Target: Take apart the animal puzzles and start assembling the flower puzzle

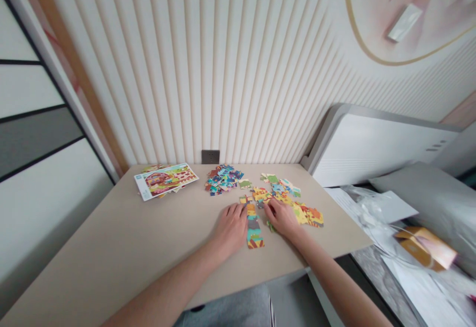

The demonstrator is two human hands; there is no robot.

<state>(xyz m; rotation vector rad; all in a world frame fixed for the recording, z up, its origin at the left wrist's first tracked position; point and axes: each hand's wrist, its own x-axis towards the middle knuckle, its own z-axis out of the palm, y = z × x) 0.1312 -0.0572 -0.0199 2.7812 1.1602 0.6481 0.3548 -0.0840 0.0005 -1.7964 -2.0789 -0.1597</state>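
Observation:
A short strip of joined jigsaw puzzle pieces (254, 224) lies upright on the table in front of me. My left hand (231, 225) rests flat along its left side, fingers stretched out and fingertips at the strip's upper edge. To the right of the strip, my right hand (282, 217) has its fingers bent and pinched at a small puzzle piece (261, 204), partly hidden by the fingertips. A green piece (271, 226) shows under that hand. Yellow and orange puzzle pieces (314, 216) spread out beyond and right of my right hand.
A mixed pile of blue and red puzzle pieces (223, 179) sits near the wall. At the left lies a picture card (166, 180) over more pieces. Green and blue pieces (279, 186) lie at the back right. Beside the table's right edge is a bed with an orange box (424, 247).

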